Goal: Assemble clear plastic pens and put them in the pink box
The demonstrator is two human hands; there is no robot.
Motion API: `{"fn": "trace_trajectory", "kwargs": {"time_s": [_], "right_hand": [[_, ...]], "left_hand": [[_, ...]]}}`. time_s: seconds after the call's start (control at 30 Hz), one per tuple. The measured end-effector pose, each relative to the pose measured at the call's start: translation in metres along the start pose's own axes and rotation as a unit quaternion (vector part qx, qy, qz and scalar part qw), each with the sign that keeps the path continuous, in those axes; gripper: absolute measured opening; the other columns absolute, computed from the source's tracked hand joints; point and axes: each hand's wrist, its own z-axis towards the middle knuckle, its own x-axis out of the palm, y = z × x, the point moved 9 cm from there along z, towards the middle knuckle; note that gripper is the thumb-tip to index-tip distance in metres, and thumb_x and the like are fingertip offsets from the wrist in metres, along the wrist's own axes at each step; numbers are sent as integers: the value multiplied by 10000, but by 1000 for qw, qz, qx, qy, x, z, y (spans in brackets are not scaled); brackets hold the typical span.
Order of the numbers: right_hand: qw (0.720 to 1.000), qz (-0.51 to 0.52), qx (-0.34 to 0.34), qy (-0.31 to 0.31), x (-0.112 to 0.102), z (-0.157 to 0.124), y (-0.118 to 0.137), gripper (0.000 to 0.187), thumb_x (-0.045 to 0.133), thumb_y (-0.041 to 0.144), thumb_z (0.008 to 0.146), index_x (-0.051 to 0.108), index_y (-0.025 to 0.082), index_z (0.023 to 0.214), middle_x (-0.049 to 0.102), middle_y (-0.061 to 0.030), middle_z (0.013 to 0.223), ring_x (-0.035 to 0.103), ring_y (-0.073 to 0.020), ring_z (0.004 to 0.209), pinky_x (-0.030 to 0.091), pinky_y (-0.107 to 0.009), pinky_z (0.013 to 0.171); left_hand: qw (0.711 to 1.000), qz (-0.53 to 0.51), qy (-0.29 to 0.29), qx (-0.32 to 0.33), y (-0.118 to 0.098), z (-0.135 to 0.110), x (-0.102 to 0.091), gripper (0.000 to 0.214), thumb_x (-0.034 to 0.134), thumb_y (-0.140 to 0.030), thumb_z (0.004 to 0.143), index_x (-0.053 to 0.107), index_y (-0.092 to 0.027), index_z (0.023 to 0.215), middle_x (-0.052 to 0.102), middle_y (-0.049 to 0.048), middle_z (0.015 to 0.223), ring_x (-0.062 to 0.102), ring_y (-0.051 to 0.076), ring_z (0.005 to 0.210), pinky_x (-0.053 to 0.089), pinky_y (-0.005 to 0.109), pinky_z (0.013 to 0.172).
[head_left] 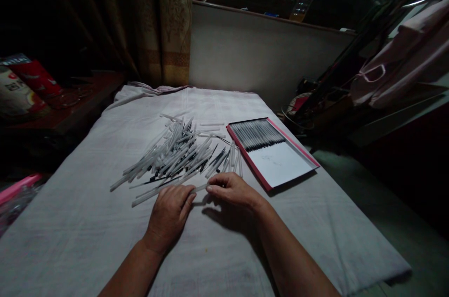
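My left hand (170, 214) and my right hand (232, 191) meet near the front middle of a cloth-covered table (87, 231). Both pinch the ends of one pale pen tube (199, 188) held between them. Just beyond my fingers lies a loose pile of pen tubes and refills (175, 154), pale barrels mixed with dark tips. To the right of the pile sits a shallow red-rimmed tray (280, 163) with a row of dark-tipped pens (257, 134) lined up in its far half; its near half shows bare white.
A curtain (168, 21) hangs behind the table on the left, with a pale wall beside it. Packets (24, 84) lie on a dark shelf at the left. Pink cloth (403, 63) hangs over a rack at the right. The table's right edge drops to the floor.
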Motion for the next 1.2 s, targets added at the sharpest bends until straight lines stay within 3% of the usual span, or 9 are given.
{"fn": "trace_trajectory", "kwargs": {"time_s": [0.1, 0.2, 0.3, 0.47, 0.63, 0.8, 0.93, 1.07, 1.2], "right_hand": [[983, -179, -28, -41, -29, 16, 12, 206, 603, 305, 894, 748, 160, 915, 743, -55, 871, 672, -173, 809, 486, -257, 716], [910, -408, -22, -74, -56, 37, 21, 224, 582, 247, 914, 758, 187, 1039, 729, -92, 1096, 677, -210, 960, 475, -287, 818], [843, -537, -19, -3, -60, 59, 22, 281, 591, 256, 905, 733, 250, 1148, 693, -77, 1213, 658, -229, 1071, 474, -274, 805], [780, -615, 1, 118, -56, 77, 16, 293, 641, 321, 876, 731, 295, 1153, 706, -60, 1201, 659, -239, 1082, 468, -265, 752], [759, -634, 19, 146, -51, 80, 17, 264, 666, 297, 848, 739, 273, 1101, 724, -71, 1151, 673, -247, 1031, 451, -271, 696], [770, -626, -22, 121, -48, 73, 23, 171, 623, 249, 877, 723, 254, 1016, 722, -68, 1109, 667, -232, 1028, 442, -265, 712], [834, -546, -75, 12, -58, 62, 33, 120, 580, 190, 897, 687, 206, 951, 712, -87, 1047, 665, -217, 964, 455, -278, 748], [953, -171, -123, -219, -82, 31, 42, 101, 574, 291, 898, 617, 200, 894, 691, -36, 866, 658, -162, 759, 493, -271, 672], [935, 212, -81, -272, -59, 8, 16, 300, 688, 480, 783, 560, 217, 849, 708, -15, 826, 657, -137, 626, 490, -222, 490]], "left_hand": [[999, 5, -32, -11, 6, -2, -2, 301, 444, -371, 1007, 675, -178, 1005, 762, 77, 924, 704, 235, 833, 533, 384, 771], [999, 0, -51, -17, 10, -2, -3, 319, 438, -382, 1009, 681, -174, 1019, 767, 83, 936, 719, 233, 863, 558, 367, 782], [998, -5, -66, -22, 11, -2, -5, 337, 436, -387, 1009, 684, -160, 1020, 768, 94, 937, 728, 227, 861, 576, 343, 777], [997, -4, -71, -26, 12, -1, -7, 360, 424, -399, 1012, 689, -156, 1004, 770, 94, 915, 737, 216, 833, 590, 319, 755], [997, -2, -76, -23, 11, -1, -8, 368, 420, -405, 1012, 693, -161, 996, 773, 93, 914, 743, 214, 826, 594, 312, 748], [997, -11, -73, -33, 15, -1, -6, 360, 425, -402, 1011, 693, -167, 1061, 779, 92, 977, 746, 217, 879, 597, 316, 784], [997, -19, -68, -38, 16, -1, -5, 368, 424, -395, 1011, 687, -164, 1125, 778, 96, 1022, 744, 222, 912, 597, 324, 802], [997, -22, -65, -40, 15, -1, -5, 361, 439, -395, 1004, 691, -167, 1126, 778, 94, 1024, 744, 227, 908, 599, 330, 797], [997, -23, -64, -41, 14, -1, -5, 344, 457, -380, 998, 691, -163, 1126, 775, 99, 1035, 740, 229, 928, 594, 326, 810]]}}
